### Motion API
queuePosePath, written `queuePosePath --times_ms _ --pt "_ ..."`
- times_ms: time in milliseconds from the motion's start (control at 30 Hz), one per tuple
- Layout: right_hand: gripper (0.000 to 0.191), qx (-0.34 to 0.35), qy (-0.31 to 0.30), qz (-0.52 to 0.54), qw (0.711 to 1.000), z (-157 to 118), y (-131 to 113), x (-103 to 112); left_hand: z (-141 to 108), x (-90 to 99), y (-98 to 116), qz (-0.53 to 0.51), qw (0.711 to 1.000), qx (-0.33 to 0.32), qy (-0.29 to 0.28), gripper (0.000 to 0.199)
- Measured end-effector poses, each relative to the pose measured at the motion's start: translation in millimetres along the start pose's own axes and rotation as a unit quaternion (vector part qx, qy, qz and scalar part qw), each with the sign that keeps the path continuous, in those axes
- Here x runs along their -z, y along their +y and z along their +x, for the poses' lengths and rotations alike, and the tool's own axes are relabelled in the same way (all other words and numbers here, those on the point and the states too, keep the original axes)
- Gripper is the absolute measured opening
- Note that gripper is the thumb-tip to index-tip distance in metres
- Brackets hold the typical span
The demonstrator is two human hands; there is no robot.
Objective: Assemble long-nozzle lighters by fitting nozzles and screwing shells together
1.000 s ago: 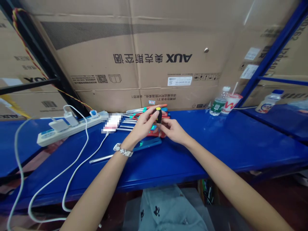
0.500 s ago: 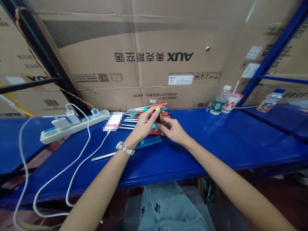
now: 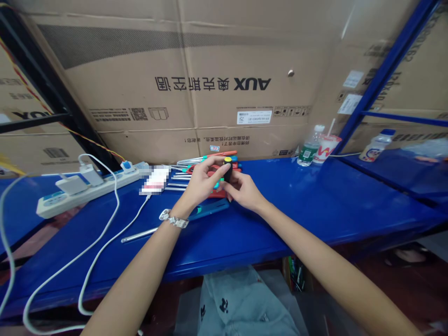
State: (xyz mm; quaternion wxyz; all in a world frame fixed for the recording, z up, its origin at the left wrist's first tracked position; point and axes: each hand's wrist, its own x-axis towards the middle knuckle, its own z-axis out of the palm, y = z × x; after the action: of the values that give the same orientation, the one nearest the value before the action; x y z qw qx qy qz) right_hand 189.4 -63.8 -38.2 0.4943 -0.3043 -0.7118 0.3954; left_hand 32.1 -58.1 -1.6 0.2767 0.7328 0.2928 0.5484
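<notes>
Black yellow-capped handle [image 3: 227,174] still upright: left grip [image 3: 203,184] pinches it; right grip [image 3: 247,191] at its lower end, hold unclear. Position little changed over last second; handling continues.

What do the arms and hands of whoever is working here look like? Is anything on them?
Both forearms are bare, with no sleeves in view. The left hand and right hand are ungloved. A silver-coloured linked bracelet, possibly a watch, circles the left wrist; nothing shows on the right.
</notes>
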Motion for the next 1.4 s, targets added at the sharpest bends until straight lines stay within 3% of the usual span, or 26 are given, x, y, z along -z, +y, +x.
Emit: queuePosePath --times_ms 167,367,567,800,900,1033,1233,1400 --pt "0.043 0.003 0.071 -0.013 0.997 2.0 5.3 -4.4 1.1 -3.9 0.5 0.025 0.998 0.005 0.066 0.026" --pt "0.035 -0.007 0.000 0.003 1.000 0.0 -1.6 -1.8 0.4 1.0 4.4 -0.002 1.000 0.006 -0.022 0.025" --pt "0.039 -0.014 0.063 0.009 0.998 -0.2 0.3 -5.2 0.9 -2.9 3.2 -0.003 0.999 0.019 0.043 0.028" --pt "0.032 0.014 0.015 -0.030 0.999 -1.9 -0.3 0.0 -1.4 4.4 4.2 -0.018 0.999 0.039 -0.029 0.029" --pt "0.029 0.023 0.039 -0.047 0.998 -2.7 -0.9 -1.8 -1.8 2.8 3.4 -0.008 0.999 0.039 0.015 0.025" --pt "0.039 0.021 0.085 -0.051 0.995 -1.6 0.6 -3.8 -2.4 0.3 4.6 0.026 0.998 0.026 0.053 0.027" --pt "0.035 0.005 0.025 -0.052 0.998 -3.9 -0.7 -1.1 -3.0 5.1 2.7 0.003 0.999 0.024 -0.035 0.024" --pt "0.040 0.006 0.065 -0.053 0.996 -3.8 -1.6 -3.9 -2.4 -0.4 3.1 0.001 0.999 0.020 0.028 0.022"
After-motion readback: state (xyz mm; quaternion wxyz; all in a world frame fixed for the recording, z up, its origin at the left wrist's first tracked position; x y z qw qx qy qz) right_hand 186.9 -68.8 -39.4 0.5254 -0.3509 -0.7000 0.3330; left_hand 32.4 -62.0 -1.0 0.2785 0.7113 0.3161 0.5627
